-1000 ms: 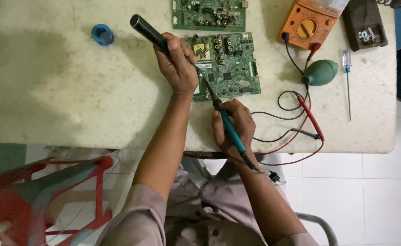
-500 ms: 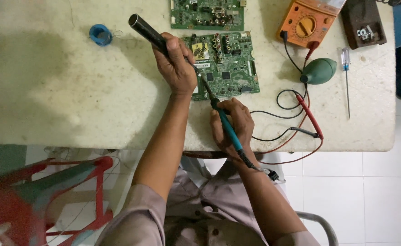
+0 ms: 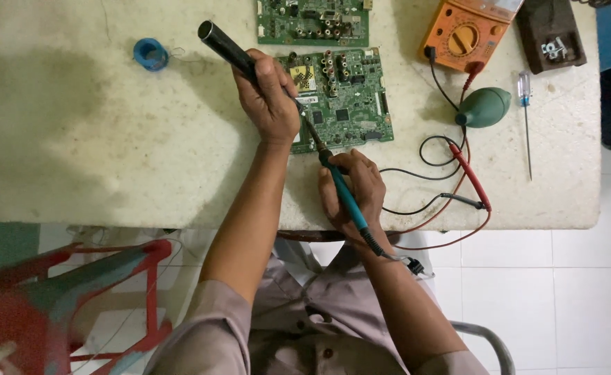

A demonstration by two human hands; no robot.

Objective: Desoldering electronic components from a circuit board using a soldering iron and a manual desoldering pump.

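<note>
A green circuit board [image 3: 347,104] lies on the pale worktable [image 3: 97,139]. My left hand [image 3: 269,97] grips a black cylindrical tool [image 3: 223,43] whose thin tip reaches down onto the board's left edge. My right hand [image 3: 352,196] holds a teal-handled soldering iron [image 3: 340,187] like a pen. Its metal tip points up-left and meets the board's lower left part, close to the other tool's tip. The iron's cord runs off the table's near edge by my right wrist.
A second green board [image 3: 312,21] lies further back. An orange multimeter [image 3: 466,33] with red and black probe leads [image 3: 458,173] sits at the right, by a green rubber bulb [image 3: 484,107], a screwdriver [image 3: 526,125] and a dark box [image 3: 550,33]. A blue solder spool [image 3: 151,53] lies left.
Both hands keep their grips on the tools at the board. The view has shifted slightly; the tools' tips stay at the same spot.
</note>
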